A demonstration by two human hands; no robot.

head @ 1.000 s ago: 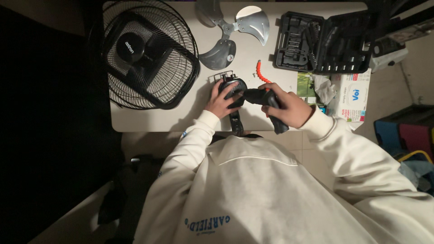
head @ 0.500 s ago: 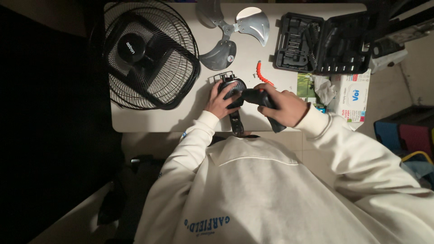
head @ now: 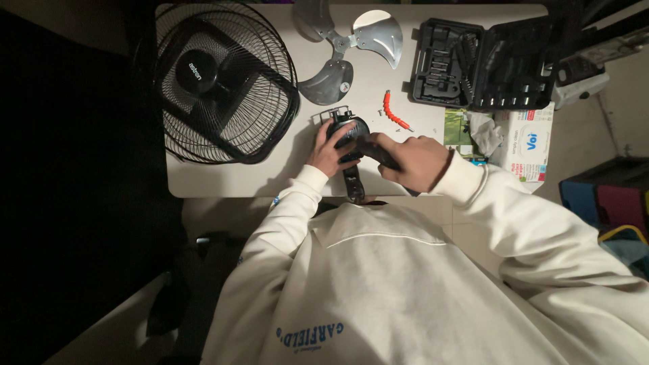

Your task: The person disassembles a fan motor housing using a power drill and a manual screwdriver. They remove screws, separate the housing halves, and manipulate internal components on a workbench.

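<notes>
far to the left of the left hand (head: 329, 150), the black wire fan grilles (head: 223, 81) lie stacked flat on the white table (head: 203, 181), well apart from both hands. beyond the left hand, toward the far edge of the table, lies the grey three-blade fan propeller (head: 348, 47), also clear of the hands.

the left hand is closed around the black fan motor housing (head: 349, 130), gripping its left flank; the housing sits at the near edge of the table, directly between the two hands. a dark stem (head: 354, 182) runs from the housing back toward the person's body, so the long axis of the assembly lies near-to-far.

the right hand (head: 416, 161) is wrapped around a dark pistol-shaped driver tool (head: 377, 151). the tool's long axis runs right to left, its nose pointing into the right side of the housing. whether the tip is seated on a fastener cannot be told. the left hand is the one in contact with the housing; the right hand reaches it only through the tool.

just beyond the right hand lies an orange flexible bit extension (head: 395, 111) with small loose screws beside it.

further beyond and to the right of the right hand, a black tool case (head: 483, 64) stands open; its moulded trays hold bits and sockets. to the right of the right hand, a white tissue box (head: 524, 143) holds crumpled tissue at its opening.
</notes>
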